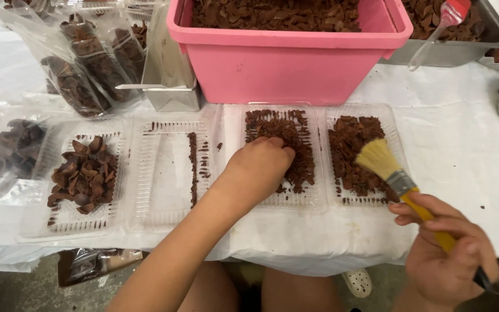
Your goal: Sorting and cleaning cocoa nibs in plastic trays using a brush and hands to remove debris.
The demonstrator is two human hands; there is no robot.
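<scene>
Right hand (pixel 449 254), nearest the camera at lower right: fingers curled and closed around the yellow handle of a paintbrush (pixel 402 185). Its metal ferrule and pale bristles point up and left, with the bristle tips over the rightmost clear plastic tray (pixel 397 136), which is packed with brown dried pieces (pixel 353 156).

Left hand (pixel 258 164): fingers bent downward and bunched together, tips pressed into the brown pieces in the adjacent tray (pixel 316 199). Whether the fingertips pinch a piece cannot be determined.

Both trays sit on a white table cover (pixel 463 156), directly in front of a pink tub (pixel 287 63) filled with the same brown material. Further left, one tray (pixel 168 167) is nearly empty and another (pixel 108 214) holds larger brown pieces.
</scene>
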